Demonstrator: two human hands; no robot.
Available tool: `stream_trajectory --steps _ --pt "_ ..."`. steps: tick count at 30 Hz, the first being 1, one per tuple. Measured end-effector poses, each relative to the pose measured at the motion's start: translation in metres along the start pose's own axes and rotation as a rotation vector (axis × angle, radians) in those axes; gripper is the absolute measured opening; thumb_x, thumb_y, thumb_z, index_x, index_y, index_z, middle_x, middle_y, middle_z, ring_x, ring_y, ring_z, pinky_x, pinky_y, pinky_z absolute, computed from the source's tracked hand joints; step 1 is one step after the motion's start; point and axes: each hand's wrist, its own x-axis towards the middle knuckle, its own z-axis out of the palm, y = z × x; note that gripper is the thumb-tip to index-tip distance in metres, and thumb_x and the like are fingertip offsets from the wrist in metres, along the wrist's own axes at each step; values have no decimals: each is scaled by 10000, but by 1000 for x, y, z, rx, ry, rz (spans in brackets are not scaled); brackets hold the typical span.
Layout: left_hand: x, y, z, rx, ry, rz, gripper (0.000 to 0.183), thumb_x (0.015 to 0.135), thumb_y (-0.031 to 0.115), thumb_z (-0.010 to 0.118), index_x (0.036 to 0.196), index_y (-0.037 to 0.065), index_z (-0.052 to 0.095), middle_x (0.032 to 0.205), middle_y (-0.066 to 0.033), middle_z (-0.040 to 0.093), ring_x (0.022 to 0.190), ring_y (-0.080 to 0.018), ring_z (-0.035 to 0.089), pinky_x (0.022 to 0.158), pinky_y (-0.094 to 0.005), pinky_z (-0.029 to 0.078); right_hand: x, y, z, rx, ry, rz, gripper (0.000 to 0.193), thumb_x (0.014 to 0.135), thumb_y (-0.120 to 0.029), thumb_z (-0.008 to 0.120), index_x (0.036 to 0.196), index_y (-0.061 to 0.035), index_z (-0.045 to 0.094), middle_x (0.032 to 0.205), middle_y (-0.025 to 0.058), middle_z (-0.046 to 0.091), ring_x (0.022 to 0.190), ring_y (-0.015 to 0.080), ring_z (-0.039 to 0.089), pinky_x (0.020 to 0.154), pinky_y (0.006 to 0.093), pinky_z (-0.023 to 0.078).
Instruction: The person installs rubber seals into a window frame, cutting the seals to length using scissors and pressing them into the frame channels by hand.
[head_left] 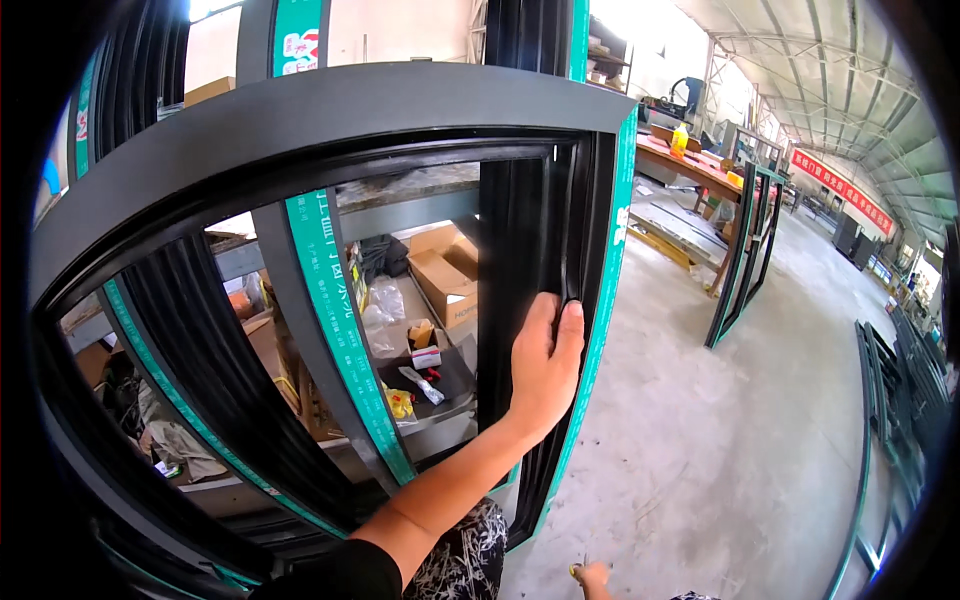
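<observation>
A dark grey window frame (380,92) with green protective film on its outer side stands upright in front of me. Along the inner edge of its right side runs a black rubber seal strip (568,215). My left hand (545,365) is closed at that side, thumb and fingers pinching the strip against the profile. Low at the bottom edge, my right hand (595,577) is only partly in view. It is closed on a small yellow-handled tool (575,571), whose loop resembles a scissors handle; the rest is hidden or too small to make out.
Behind the frame, a shelf holds an open cardboard box (443,275), plastic bags and small parts. More film-covered profiles (340,310) stand there. To the right are a workbench (690,165) with a yellow bottle (679,140), another upright frame (745,255), and stacked frames (900,400) along the concrete floor (690,430).
</observation>
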Motion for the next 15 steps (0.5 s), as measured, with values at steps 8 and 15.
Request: stream_trajectory --steps 8,15 --pt "0 19 -2 -241 -94 -182 297 1062 269 516 838 92 434 694 49 404 592 -40 376 511 -233 335 32 27 42 2 53 -78 502 780 -437 700 1110 -65 633 1141 206 664 1058 334 649 915 459 505" --pt "1 25 -3 -316 -159 -227 288 1062 276 520 854 113 406 681 50 379 567 -31 373 480 -214 319 38 42 49 -85 -149 -155 507 800 -430 687 1154 -82 583 1149 206 637 1054 340 618 921 482 477"
